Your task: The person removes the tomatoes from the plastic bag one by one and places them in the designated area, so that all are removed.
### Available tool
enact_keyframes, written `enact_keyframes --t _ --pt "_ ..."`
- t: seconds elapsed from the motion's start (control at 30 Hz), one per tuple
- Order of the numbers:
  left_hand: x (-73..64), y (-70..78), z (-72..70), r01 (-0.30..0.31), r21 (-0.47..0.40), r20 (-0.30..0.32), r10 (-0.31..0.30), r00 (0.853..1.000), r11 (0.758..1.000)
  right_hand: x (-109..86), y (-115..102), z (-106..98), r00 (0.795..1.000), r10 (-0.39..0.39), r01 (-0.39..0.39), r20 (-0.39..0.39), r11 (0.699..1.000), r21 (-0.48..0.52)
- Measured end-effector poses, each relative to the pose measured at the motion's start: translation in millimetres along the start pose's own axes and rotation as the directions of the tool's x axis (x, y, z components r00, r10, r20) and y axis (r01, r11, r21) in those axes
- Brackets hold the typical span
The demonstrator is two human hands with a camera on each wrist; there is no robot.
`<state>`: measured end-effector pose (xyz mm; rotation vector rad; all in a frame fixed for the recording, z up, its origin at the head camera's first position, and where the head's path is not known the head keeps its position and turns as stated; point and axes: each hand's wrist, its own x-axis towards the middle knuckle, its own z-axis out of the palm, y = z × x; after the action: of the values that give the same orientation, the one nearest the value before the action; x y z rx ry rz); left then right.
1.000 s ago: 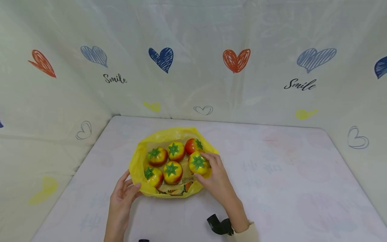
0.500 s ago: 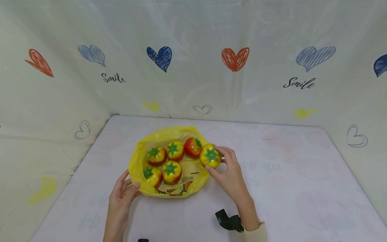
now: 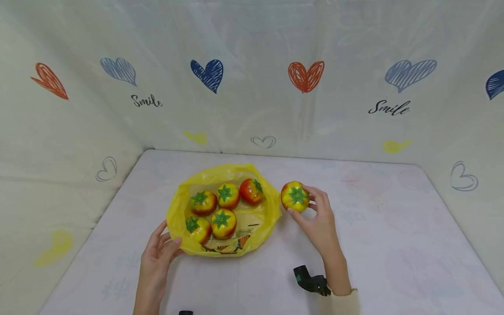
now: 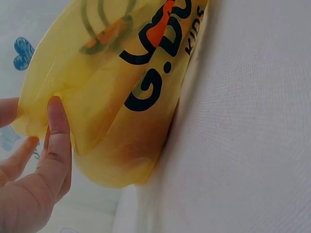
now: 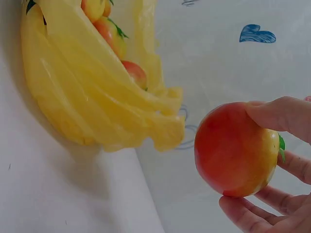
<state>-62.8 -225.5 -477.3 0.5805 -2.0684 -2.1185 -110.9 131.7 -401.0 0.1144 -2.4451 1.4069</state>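
Observation:
My right hand (image 3: 320, 221) holds a red-and-yellow tomato (image 3: 295, 197) with a green star-shaped top, between thumb and fingers. It is just right of the yellow plastic bag (image 3: 274, 209) and apart from it. The right wrist view shows the red underside of this tomato (image 5: 235, 150), raised off the table. My left hand (image 3: 157, 258) pinches the left rim of the bag; in the left wrist view, fingertips press the thin yellow plastic (image 4: 97, 97). Inside the open bag lie several more tomatoes (image 3: 223, 223), one of them redder (image 3: 250, 191) at the back right.
The bag stands on a white table (image 3: 378, 245) with faint prints. A pale curtain (image 3: 252, 105) with hearts and "Smile" lettering rises behind the table and at its sides. A black wrist camera mount (image 3: 311, 280) sits beside the right forearm.
My right hand has carried the tomato out of the bag, over its right rim and to the right. My left hand stays at the left rim.

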Motion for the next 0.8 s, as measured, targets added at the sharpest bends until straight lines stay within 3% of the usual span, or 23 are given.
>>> enact_keyframes --t 0.37,0.8 --pt "2.2 -2.5 -1.5 -0.019 -0.023 0.024 0.02 1.0 1.0 3.6 32 -3 0.997 0.067 -0.068 -0.045 0.997 -0.028" --pt "-0.8 1.6 -1.8 -0.01 -0.032 0.034 0.011 0.999 0.999 3.3 54 0 0.976 0.212 -0.21 0.041 0.977 -0.037"
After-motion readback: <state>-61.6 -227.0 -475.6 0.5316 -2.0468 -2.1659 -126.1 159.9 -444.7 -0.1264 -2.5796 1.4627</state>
